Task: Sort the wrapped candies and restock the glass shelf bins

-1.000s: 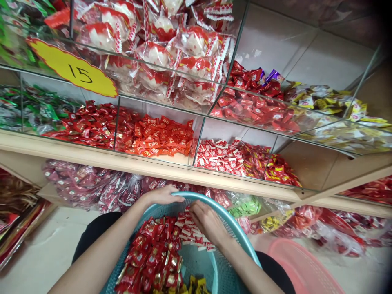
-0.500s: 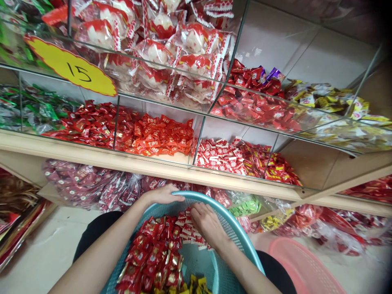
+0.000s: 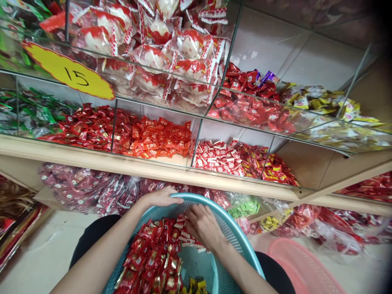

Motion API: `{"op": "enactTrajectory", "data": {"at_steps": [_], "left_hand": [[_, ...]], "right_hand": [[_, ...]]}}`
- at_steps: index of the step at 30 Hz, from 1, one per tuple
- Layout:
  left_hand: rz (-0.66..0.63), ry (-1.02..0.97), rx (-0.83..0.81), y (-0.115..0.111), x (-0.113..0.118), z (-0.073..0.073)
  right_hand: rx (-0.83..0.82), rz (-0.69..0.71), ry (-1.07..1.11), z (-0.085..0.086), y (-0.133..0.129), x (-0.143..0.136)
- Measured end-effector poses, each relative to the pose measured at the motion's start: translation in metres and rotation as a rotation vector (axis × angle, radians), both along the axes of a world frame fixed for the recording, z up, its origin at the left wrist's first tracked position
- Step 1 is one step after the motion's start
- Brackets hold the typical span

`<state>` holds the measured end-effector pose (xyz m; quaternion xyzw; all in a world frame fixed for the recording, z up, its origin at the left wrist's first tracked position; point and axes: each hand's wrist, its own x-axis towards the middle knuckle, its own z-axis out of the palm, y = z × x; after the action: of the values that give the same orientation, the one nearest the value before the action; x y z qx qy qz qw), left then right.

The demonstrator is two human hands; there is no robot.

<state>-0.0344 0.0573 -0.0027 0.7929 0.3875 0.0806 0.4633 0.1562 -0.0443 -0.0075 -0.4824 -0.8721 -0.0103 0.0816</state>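
A teal mesh basket stands between the person's knees. My left hand grips its far rim, thumb lying over the edge. Inside the basket, my right hand rests with curled fingers on small red-and-white wrapped candies; its fingertips are partly hidden, and I cannot make out what they hold. Shiny red candies fill the left side of the basket, and yellow ones lie at the bottom of the view.
Glass-fronted shelves of wrapped candies run across the view, with a yellow "15" sign. Bagged candies lie under the shelf. A pink basket stands at the right on the floor.
My right hand has shifted slightly left over the red-and-white candies. My left hand stays on the rim. The whole view has moved a little.
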Motion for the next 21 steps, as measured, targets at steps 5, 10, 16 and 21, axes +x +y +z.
{"op": "enactTrajectory", "data": {"at_steps": [5, 10, 16, 21], "left_hand": [[-0.008, 0.005, -0.007, -0.001, 0.001, 0.004], [-0.001, 0.003, -0.013, -0.002, -0.001, 0.004], [0.025, 0.033, -0.027, -0.003, 0.0, 0.009], [0.016, 0.036, -0.027, -0.003, -0.001, 0.009]], "right_hand": [[0.048, 0.036, 0.118, 0.026, 0.002, 0.001], [0.246, 0.095, 0.352, 0.087, 0.023, 0.013], [0.326, -0.035, 0.335, 0.136, 0.09, 0.04], [0.086, -0.13, 0.174, 0.135, 0.137, 0.049]]}}
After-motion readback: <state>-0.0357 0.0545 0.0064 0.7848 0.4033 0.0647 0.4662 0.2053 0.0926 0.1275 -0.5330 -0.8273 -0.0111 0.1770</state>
